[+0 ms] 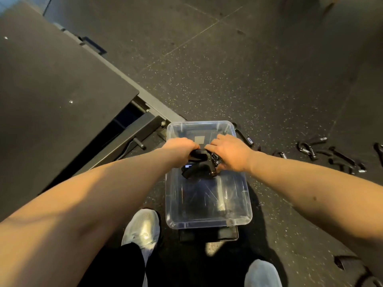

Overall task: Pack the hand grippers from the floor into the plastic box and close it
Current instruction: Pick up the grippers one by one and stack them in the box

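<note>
1. Nearest the camera, the person's pale shoes (143, 226) stand on the speckled floor (228, 90). A dark flat slab (209, 235) lies right against the near end of the plastic box. It may be the lid, though I cannot tell, and in any case the closing step is not yet done
2. The plastic box (209, 224) sits open on the floor just ahead of the shoes. Through its clear walls I see mostly floor and glare, so I judge that it holds little or nothing so far
3. Both hands meet over the far half of the box. The left hand (180, 147) is curled round the black handles of a bundle of hand grippers (196, 164), and the right hand (231, 152) grips the same bundle at its metal spring end. The bundle hangs over the opening, and I cannot tell whether it touches the bottom. This looks like an early load going in
4. Farther off, to the right of the box, loose hand grippers (306, 150) lie scattered on the floor. One (246, 138) is just beside the box's far right corner and the rest are well apart from it. By my reckoning most of the packing is still ahead: set this bundle down, gather those, then fit the lid
5. Farthest left, a large black platform (51, 90) runs alongside and plays no part in the task
</note>
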